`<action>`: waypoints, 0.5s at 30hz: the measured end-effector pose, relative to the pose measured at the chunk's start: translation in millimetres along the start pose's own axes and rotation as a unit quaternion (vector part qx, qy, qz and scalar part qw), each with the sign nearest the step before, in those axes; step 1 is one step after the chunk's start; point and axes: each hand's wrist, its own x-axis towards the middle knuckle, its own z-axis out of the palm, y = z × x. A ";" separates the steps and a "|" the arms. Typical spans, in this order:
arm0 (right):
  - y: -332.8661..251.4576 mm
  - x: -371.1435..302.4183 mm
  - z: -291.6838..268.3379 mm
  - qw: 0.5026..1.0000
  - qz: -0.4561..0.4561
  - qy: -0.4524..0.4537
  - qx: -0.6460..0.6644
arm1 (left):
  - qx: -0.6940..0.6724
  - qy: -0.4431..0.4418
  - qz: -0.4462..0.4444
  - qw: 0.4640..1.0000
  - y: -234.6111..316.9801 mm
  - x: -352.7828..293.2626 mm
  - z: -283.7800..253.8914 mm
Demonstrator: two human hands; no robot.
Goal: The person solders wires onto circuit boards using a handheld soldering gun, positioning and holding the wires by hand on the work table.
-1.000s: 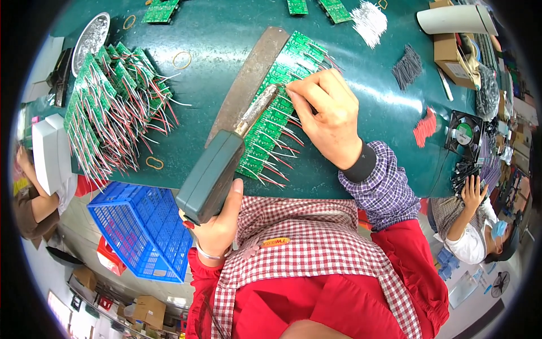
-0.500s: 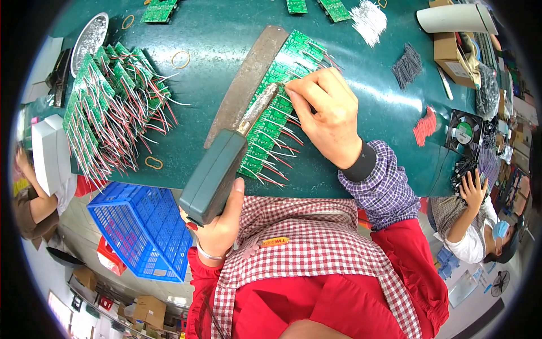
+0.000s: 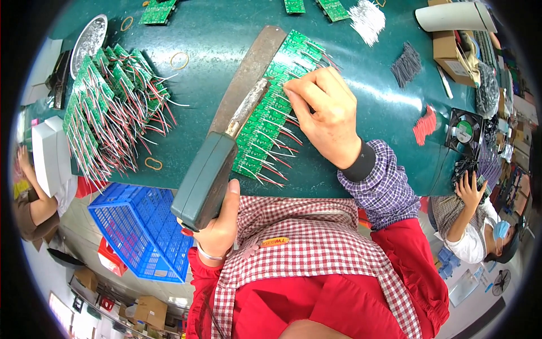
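My left hand (image 3: pixel 217 230) grips a soldering gun (image 3: pixel 202 182) with a dark green body and a long, worn metal barrel. The barrel's tip lies over the left side of a long green circuit board panel (image 3: pixel 294 50), short of my right fingertips. Red and white wires stick out along the panel's right edge. My right hand (image 3: pixel 328 113) is closed in a pinch at the upper middle of the panel, on a thin wire mostly hidden by the fingers. A rusty flat metal bar (image 3: pixel 244 85) lies along the panel's left side.
A heap of wired circuit boards (image 3: pixel 113 107) lies at the left, near an oval metal dish (image 3: pixel 90 42). White wires (image 3: pixel 367 21), black wires (image 3: pixel 406 65) and red wires (image 3: pixel 424 125) sit to the right. A small fan (image 3: pixel 464 130) stands farther right; a blue crate (image 3: pixel 144 231) is below the table edge.
The soldering gun in my left hand has drawn back left and slightly down, so its tip has left my right fingertips. My right hand has barely moved.
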 end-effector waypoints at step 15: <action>26.8 -7.0 -54.7 0.995 0.073 0.058 -0.037 | -0.097 0.062 -0.114 0.987 21.1 7.3 6.7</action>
